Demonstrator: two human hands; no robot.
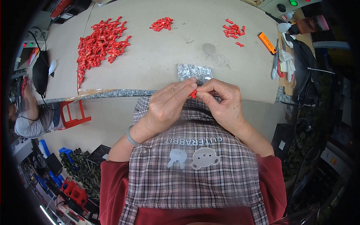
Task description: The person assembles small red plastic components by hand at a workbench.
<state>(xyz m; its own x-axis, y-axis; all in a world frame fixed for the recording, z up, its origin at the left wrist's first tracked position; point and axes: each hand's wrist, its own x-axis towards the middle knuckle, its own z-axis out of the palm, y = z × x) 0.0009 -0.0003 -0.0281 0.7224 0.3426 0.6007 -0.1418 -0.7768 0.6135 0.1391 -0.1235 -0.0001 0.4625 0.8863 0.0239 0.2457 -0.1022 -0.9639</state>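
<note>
Close to the table's front edge, my left hand [168, 101] and my right hand [224, 100] meet over a small red plastic figure piece [193, 94]. The left fingers pinch it from one side. My right thumb and forefinger close on its other side; whether they grip a separate part is hidden. Just beyond the fingers lies a grey speckled slab [189, 69] with a small round shiny thing [207, 78] at its corner. A big pile of red figures [101, 47] spreads at the far left. Smaller heaps of red pieces [162, 24] and red limb-like parts [234, 30] lie farther back.
At the right are an orange box cutter [266, 43], scissors [280, 69], a white-capped bottle [285, 27] and a dark bag [305, 71]. A black pouch [40, 73] lies at the left table edge. Another person [35, 118] sits beyond a red stool [75, 114].
</note>
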